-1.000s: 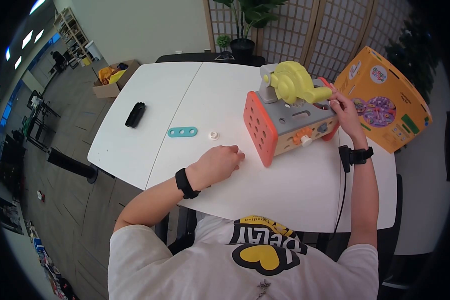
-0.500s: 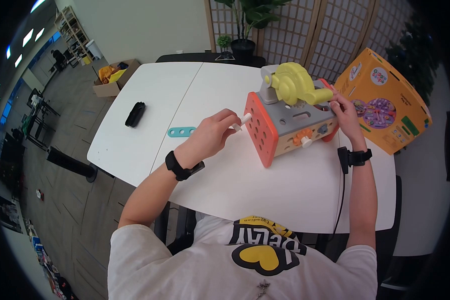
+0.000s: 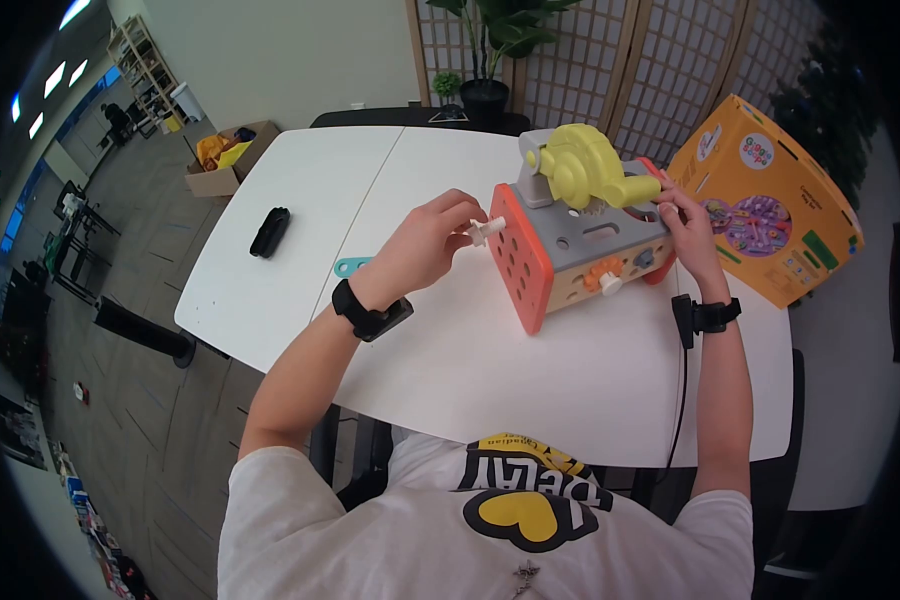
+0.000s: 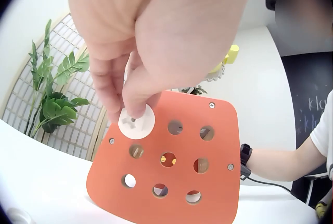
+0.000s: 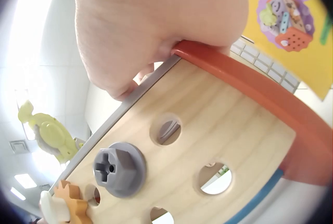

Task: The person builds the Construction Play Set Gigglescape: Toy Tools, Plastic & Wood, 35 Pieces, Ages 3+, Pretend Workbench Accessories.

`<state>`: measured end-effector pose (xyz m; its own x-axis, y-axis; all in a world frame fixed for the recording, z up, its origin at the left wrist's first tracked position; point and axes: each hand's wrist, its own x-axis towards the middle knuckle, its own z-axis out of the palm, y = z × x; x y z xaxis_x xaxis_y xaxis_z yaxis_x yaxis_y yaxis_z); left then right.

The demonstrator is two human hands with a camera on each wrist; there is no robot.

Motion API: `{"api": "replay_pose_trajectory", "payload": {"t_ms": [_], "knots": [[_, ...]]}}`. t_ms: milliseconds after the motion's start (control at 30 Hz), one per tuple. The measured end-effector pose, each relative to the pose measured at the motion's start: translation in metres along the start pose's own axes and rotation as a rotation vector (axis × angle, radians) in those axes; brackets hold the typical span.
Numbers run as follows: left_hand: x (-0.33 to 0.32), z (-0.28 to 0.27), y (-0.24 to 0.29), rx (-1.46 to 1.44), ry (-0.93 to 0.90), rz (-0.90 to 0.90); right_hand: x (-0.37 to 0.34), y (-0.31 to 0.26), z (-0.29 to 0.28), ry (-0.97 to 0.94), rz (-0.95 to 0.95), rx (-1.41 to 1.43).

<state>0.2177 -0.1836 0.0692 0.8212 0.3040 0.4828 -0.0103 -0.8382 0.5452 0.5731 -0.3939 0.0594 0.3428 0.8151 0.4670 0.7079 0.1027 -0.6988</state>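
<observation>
Left hand (image 3: 418, 248) pinches a white screw (image 4: 141, 126) at the orange panel (image 4: 183, 146); right hand (image 3: 690, 230) grips the toy box (image 3: 588, 252), likely steadying it.

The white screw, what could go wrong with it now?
The screw might slip from the left hand, which pinches it by its head. Its tip could catch on the holed orange panel. A hard push might also shift the box, though the right hand grips its other end.
</observation>
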Motion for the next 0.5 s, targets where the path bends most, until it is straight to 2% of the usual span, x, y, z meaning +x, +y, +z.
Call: {"api": "replay_pose_trajectory", "payload": {"t_ms": [167, 267, 367, 500], "knots": [[0.012, 0.008, -0.011, -0.267, 0.094, -0.101, 0.000, -0.001, 0.001, 0.008, 0.001, -0.028], [0.017, 0.032, -0.019, -0.296, 0.143, -0.092, -0.001, -0.004, 0.003, 0.025, 0.012, -0.024], [0.016, 0.033, -0.020, -0.238, 0.186, -0.066, -0.002, -0.007, 0.003, 0.032, 0.015, -0.031], [0.008, 0.013, -0.028, 0.086, 0.044, -0.180, -0.002, -0.005, 0.001, 0.017, -0.015, -0.049]]}}
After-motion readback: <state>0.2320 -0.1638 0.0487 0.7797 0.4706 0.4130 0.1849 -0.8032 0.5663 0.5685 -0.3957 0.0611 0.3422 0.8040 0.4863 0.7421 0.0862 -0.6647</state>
